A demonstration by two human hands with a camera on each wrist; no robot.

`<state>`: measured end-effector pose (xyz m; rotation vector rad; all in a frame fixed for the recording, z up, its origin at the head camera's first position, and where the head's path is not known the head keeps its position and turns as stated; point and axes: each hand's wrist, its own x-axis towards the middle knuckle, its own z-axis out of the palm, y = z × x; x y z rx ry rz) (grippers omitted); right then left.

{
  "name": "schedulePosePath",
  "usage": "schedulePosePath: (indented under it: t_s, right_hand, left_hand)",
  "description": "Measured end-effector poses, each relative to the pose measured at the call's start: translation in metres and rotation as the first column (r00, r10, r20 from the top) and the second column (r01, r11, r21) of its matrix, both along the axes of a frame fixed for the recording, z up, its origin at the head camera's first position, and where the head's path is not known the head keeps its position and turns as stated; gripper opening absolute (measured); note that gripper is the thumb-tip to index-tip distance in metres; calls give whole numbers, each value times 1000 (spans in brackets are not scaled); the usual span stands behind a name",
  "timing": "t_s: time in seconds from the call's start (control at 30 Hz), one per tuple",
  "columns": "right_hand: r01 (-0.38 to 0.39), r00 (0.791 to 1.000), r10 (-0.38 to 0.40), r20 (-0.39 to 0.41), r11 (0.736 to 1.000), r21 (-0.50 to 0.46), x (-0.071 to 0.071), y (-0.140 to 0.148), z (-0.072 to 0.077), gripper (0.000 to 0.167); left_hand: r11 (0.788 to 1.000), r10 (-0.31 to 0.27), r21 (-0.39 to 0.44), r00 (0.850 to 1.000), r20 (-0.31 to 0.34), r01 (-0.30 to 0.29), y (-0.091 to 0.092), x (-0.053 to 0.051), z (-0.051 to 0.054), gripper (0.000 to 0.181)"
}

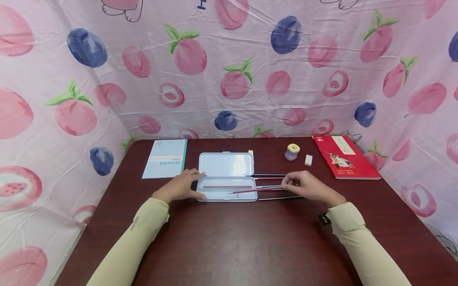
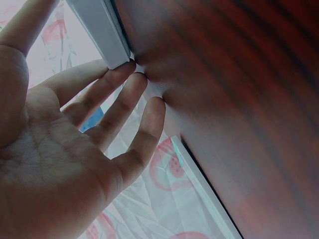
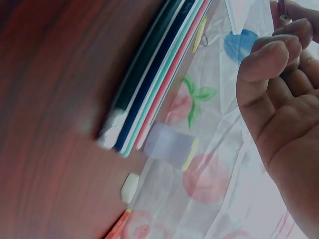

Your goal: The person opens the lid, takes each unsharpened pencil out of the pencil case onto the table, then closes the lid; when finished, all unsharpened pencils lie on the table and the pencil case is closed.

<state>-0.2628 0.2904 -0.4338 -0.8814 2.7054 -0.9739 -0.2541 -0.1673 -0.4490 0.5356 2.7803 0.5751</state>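
A white case (image 1: 214, 194) lies open on the table, its lid (image 1: 225, 164) folded back. My left hand (image 1: 181, 185) spans the case's left end; in the left wrist view the fingers of this hand (image 2: 75, 129) are spread, with a fingertip against the case's corner (image 2: 107, 40). My right hand (image 1: 308, 186) pinches a dark pink pencil (image 1: 247, 191) by its right end, the other end over the case. One red pencil (image 1: 222, 186) lies inside. In the right wrist view the right hand (image 3: 286, 94) has curled fingers, the held pencil's end (image 3: 284, 17) between them.
Several pencils (image 1: 279, 198) lie right of the case, seen close as a row (image 3: 154, 84). Farther back stand a purple and yellow object (image 1: 291, 152) and a white eraser (image 1: 308, 160). A red book (image 1: 345, 159) is at the back right, a notebook (image 1: 164, 159) at the back left.
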Motion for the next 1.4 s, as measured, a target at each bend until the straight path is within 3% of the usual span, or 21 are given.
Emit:
schedulePosePath:
  t_s: [0.1,0.3,0.77,1.13,1.4]
  right_hand:
    - [-3,999,4,41,1000,-11,4,10,-2,5]
    - [-33,998,33,46,999,-16,10,28,-5,4]
    - [-51,991,50,126,999,8,16,61,2,7]
    - [-34,982,23,187,998,57,15,70,3,9]
    - [-41,983,29,180,997,66,13,66,0,9]
  left_hand:
    - [1000,4,2,1000,8,-4,0,0,0,99]
    - [1000,12,3,1000,11,-12,-1,0,0,99]
    - [1000,3,5,1000,5,-3,0,0,0,99]
    - [1000,6,11,1000,9,-6,0,0,1,100]
    - [1000,14,15,1000,18,-14,0,1,2,99]
